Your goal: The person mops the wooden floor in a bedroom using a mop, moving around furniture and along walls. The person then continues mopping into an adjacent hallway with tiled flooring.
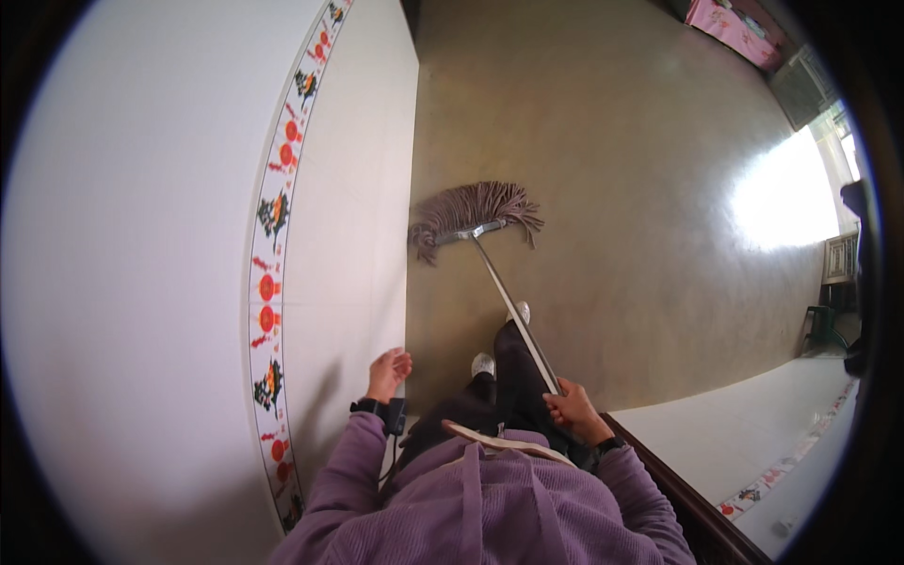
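While the right hand [568, 403] grips a mop's metal handle [513, 303], the left hand [388, 370] hangs empty, fingers loosely curled — the stringy mop head [474, 209] rests on the floor [612, 169] ahead, beside a tiled wall [358, 188].

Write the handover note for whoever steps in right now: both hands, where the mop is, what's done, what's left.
Right hand: closed around the upper end of the mop handle, held at hip height.
Left hand: empty, fingers loosely curled, hanging beside the white wall; it does not seem to touch it.
Mop head: stringy and grey-purple, flat on the tan floor, at the foot of the wall, ahead of the feet.
Done: cannot be told from this view; the floor shows no clear wet or dry streaks, only window glare at the right.
Left: likely the open floor ahead and to the right.
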The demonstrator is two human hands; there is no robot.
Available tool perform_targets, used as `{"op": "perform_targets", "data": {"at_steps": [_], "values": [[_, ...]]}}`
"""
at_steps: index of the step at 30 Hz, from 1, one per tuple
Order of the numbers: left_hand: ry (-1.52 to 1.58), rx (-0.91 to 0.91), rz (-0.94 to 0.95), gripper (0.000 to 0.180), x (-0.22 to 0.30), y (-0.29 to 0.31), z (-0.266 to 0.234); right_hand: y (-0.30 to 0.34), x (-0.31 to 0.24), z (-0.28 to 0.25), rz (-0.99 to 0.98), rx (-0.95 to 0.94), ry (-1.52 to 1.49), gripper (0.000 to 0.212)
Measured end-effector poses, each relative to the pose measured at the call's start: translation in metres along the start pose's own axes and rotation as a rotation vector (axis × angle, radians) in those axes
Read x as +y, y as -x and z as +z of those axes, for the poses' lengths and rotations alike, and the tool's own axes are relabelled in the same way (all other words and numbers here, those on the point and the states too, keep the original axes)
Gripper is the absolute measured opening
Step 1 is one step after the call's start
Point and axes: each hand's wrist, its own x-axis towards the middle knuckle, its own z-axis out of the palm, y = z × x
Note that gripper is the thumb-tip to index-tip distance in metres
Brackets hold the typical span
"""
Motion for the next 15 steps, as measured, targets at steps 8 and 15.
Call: {"op": "perform_targets", "data": {"at_steps": [8,15], "values": [[-0.233,-0.109,-0.106,0.026,0.038,-0.017,0.114,-0.075,-0.097,-0.024,-0.086,0.05,-0.027,0.007],[-0.299,-0.111,-0.032,0.029,0.12,-0.015,0.195,-0.195,-0.233,-0.018,-0.173,0.025,-0.169,0.009]]}}
